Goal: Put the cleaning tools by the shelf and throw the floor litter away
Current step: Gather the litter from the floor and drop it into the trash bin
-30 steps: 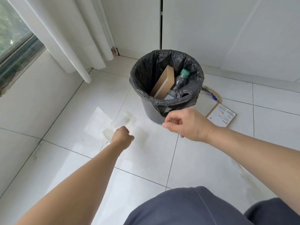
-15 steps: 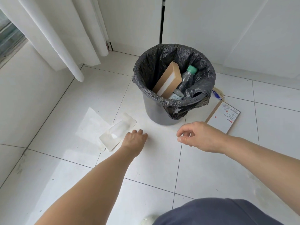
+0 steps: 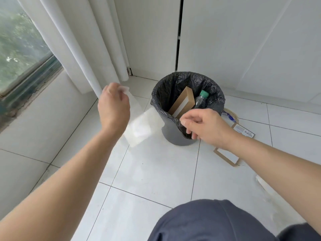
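My left hand (image 3: pixel 113 108) is raised above the floor and grips a clear plastic blister pack with white paper (image 3: pixel 140 126), which hangs blurred just left of the bin. The grey bin (image 3: pixel 173 134) with a black liner holds a brown cardboard box (image 3: pixel 184 101) and a plastic bottle with a green cap (image 3: pixel 203 94). My right hand (image 3: pixel 206 126) hovers at the bin's near rim, fingers loosely curled, holding nothing that I can see.
A flat brown-edged card package (image 3: pixel 227 156) lies on the white tiles right of the bin, with another small wrapper (image 3: pixel 231 116) behind it. White curtains (image 3: pixel 83 49) hang at the left by a window. White wall panels stand behind the bin.
My left hand picked the plastic pack and paper off the floor and lifted them up beside the bin. My right hand rose to the bin's rim.
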The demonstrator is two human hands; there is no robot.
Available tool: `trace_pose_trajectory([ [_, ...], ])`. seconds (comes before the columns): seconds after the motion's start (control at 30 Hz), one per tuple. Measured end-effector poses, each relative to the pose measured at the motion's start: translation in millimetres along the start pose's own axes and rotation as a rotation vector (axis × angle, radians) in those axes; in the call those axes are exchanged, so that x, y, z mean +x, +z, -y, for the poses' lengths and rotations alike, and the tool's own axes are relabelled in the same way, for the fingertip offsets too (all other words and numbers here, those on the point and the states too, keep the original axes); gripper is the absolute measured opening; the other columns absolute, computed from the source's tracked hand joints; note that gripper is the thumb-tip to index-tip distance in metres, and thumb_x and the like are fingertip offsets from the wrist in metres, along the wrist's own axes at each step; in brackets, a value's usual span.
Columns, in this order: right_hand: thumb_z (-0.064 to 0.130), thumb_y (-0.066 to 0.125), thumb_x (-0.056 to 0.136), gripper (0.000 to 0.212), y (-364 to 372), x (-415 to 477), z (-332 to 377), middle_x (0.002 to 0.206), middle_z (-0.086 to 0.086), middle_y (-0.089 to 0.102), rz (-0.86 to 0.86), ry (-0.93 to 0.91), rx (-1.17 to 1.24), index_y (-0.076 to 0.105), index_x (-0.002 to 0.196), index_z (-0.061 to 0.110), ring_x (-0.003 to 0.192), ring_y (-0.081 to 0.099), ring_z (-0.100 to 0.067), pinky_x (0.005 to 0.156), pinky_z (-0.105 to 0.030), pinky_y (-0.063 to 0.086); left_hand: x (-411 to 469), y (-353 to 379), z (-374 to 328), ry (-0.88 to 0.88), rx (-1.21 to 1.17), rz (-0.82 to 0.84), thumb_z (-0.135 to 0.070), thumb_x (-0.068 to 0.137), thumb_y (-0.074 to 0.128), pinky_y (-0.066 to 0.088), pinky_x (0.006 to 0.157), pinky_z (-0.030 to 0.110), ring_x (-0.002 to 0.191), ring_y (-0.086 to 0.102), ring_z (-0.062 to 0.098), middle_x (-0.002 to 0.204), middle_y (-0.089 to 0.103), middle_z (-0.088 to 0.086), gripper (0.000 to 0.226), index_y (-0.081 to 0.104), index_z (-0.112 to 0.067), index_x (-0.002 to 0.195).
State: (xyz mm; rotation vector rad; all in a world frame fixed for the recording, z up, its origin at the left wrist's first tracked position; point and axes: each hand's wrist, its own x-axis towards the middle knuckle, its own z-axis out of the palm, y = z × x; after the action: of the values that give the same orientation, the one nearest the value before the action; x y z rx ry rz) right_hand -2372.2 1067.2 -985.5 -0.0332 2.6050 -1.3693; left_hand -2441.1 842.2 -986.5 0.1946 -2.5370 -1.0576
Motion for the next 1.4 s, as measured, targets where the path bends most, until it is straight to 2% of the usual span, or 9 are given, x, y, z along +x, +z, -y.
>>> trace_pose_trajectory([
  [0.17, 0.028, 0.052, 0.094, 0.018, -40.5, 3.4, 26.7, 0.064, 0.000, 0.064, -0.222, -0.064, 0.110, 0.066, 0.085, 0.023, 0.052, 0.056, -0.011, 0.053, -0.019, 0.046, 43.9, -48.6, -97.0, 0.109, -0.281, -0.156, -0.012, 0.079, 0.041, 0.054, 0.071, 0.044, 0.083, 0.065, 0.025, 0.083, 0.065, -0.007, 0.018, 0.050, -0.027, 0.075],
  [0.37, 0.026, 0.051, 0.096, 0.016, -81.1, 2.8, 44.4, 0.065, 0.000, 0.062, -0.317, -0.090, 0.137, 0.064, 0.089, 0.021, 0.054, 0.055, -0.016, 0.055, -0.024, 0.048, 58.0, -58.2, -185.5, 0.219, -0.394, -0.127, -0.007, 0.072, 0.037, 0.053, 0.065, 0.036, 0.076, 0.066, 0.029, 0.070, 0.058, -0.013, 0.020, 0.051, -0.021, 0.074],
  [0.5, 0.025, 0.052, 0.095, 0.015, -95.6, 3.0, 41.4, 0.065, -0.001, 0.061, -0.352, -0.069, 0.146, 0.065, 0.093, 0.018, 0.054, 0.054, -0.016, 0.050, -0.018, 0.046, 54.2, -39.5, -199.9, 0.188, -0.452, -0.068, -0.005, 0.076, 0.038, 0.054, 0.067, 0.038, 0.077, 0.068, 0.028, 0.077, 0.061, -0.010, 0.022, 0.055, -0.017, 0.081],
  [0.87, 0.022, 0.051, 0.095, 0.013, -108.5, -14.2, -13.7, 0.064, -0.003, 0.062, -0.375, 0.063, 0.130, 0.063, 0.089, 0.019, 0.056, 0.055, -0.021, 0.061, -0.037, 0.050, -3.1, 54.1, -162.0, 0.007, -0.493, 0.313, -0.004, 0.092, 0.042, 0.050, 0.062, 0.028, 0.068, 0.066, 0.013, 0.090, 0.064, -0.012, 0.018, 0.055, -0.016, 0.094],
  [0.97, 0.021, 0.051, 0.095, 0.014, -108.5, -18.4, -25.7, 0.065, -0.003, 0.062, -0.366, 0.096, 0.121, 0.062, 0.086, 0.024, 0.055, 0.055, -0.020, 0.064, -0.037, 0.051, -18.3, 76.6, -149.4, 0.027, -0.417, 0.392, -0.005, 0.093, 0.041, 0.047, 0.059, 0.022, 0.071, 0.065, 0.017, 0.103, 0.067, -0.002, 0.021, 0.057, -0.011, 0.104],
  [1.07, 0.021, 0.050, 0.095, 0.013, -107.4, -20.8, -34.0, 0.066, -0.002, 0.062, -0.343, 0.113, 0.118, 0.062, 0.091, 0.022, 0.055, 0.055, -0.020, 0.065, -0.037, 0.051, -17.8, 89.3, -133.1, 0.006, -0.229, 0.420, -0.007, 0.094, 0.038, 0.039, 0.052, 0.022, 0.065, 0.056, 0.016, 0.093, 0.061, -0.001, 0.026, 0.054, -0.011, 0.115],
  [1.23, 0.021, 0.051, 0.095, 0.012, -104.8, -23.6, -44.2, 0.066, 0.000, 0.062, -0.297, 0.140, 0.107, 0.063, 0.094, 0.019, 0.055, 0.056, -0.018, 0.067, -0.036, 0.051, -10.2, 101.5, -94.1, 0.056, 0.299, 0.791, -0.020, 0.094, 0.049, 0.035, 0.106, 0.038, 0.126, 0.047, 0.030, 0.144, 0.042, 0.008, 0.052, 0.033, -0.017, 0.143],
  [1.33, 0.021, 0.051, 0.095, 0.013, -104.5, -27.7, -52.0, 0.067, 0.000, 0.062, -0.291, 0.161, 0.096, 0.064, 0.095, 0.018, 0.056, 0.057, -0.018, 0.068, -0.041, 0.054, -15.8, 100.7, -91.4, 0.141, 0.361, 0.618, -0.016, 0.092, 0.048, 0.037, 0.102, 0.042, 0.123, 0.044, 0.032, 0.138, 0.042, 0.011, 0.047, 0.036, -0.018, 0.138],
  [1.4, 0.021, 0.051, 0.095, 0.014, -105.9, -30.7, -56.9, 0.067, 0.000, 0.062, -0.295, 0.176, 0.101, 0.064, 0.095, 0.017, 0.056, 0.058, -0.018, 0.068, -0.041, 0.053, -21.2, 105.4, -90.3, 0.148, 0.476, 0.705, -0.011, 0.095, 0.038, 0.037, 0.098, 0.036, 0.123, 0.042, 0.033, 0.134, 0.043, 0.015, 0.041, 0.039, -0.018, 0.135],
])
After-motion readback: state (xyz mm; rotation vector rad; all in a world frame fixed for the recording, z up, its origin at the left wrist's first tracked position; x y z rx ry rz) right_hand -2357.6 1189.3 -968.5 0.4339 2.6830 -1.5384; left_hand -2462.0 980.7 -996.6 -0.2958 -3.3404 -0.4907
